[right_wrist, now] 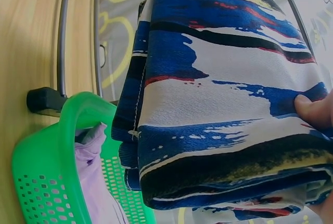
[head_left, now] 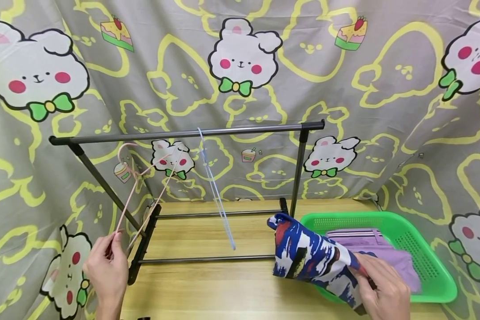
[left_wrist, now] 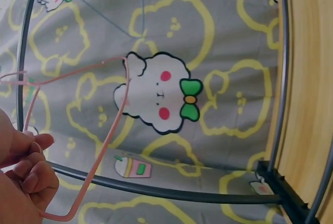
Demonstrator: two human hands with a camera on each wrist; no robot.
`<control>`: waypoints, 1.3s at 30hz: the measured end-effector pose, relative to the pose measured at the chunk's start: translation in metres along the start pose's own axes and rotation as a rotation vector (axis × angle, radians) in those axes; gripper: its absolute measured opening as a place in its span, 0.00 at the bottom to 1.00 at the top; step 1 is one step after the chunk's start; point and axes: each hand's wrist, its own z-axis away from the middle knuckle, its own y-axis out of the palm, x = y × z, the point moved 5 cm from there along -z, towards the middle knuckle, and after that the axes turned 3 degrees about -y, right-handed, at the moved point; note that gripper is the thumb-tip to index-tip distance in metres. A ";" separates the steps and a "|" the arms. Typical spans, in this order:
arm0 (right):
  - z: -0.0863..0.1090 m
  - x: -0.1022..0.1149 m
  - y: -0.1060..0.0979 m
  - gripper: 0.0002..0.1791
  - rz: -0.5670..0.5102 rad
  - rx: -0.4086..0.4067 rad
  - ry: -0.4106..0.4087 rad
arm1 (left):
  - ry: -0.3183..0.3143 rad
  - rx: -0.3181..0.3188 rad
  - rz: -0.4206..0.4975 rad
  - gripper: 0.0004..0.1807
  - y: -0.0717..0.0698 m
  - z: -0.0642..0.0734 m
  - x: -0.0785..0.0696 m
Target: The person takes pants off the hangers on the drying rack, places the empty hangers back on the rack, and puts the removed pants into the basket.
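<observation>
My left hand pinches one corner of a pink clothes hanger, holding it tilted in front of the rack's left side. In the left wrist view, the curled fingers grip the hanger's thin pink frame. On the right, my right hand grips a folded garment patterned in blue, white, black and red. The right wrist view shows its thumb pressing on the folded cloth; the other fingers are mostly hidden. The garment overlaps the near left side of the green basket in the head view.
A black metal clothes rack stands on the wooden table. From its top bar hangs a blue hanger. The green basket at right contains lilac clothing. A patterned curtain surrounds the table.
</observation>
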 end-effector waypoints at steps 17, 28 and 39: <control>-0.004 0.005 0.000 0.17 0.008 0.047 0.031 | -0.051 -0.034 0.091 0.07 0.003 -0.012 -0.012; -0.004 0.006 0.003 0.18 0.033 0.035 0.007 | -0.064 -0.057 0.073 0.06 0.011 -0.028 -0.016; -0.002 0.006 0.004 0.17 0.038 0.062 0.054 | -0.067 0.042 0.073 0.11 0.019 -0.038 -0.014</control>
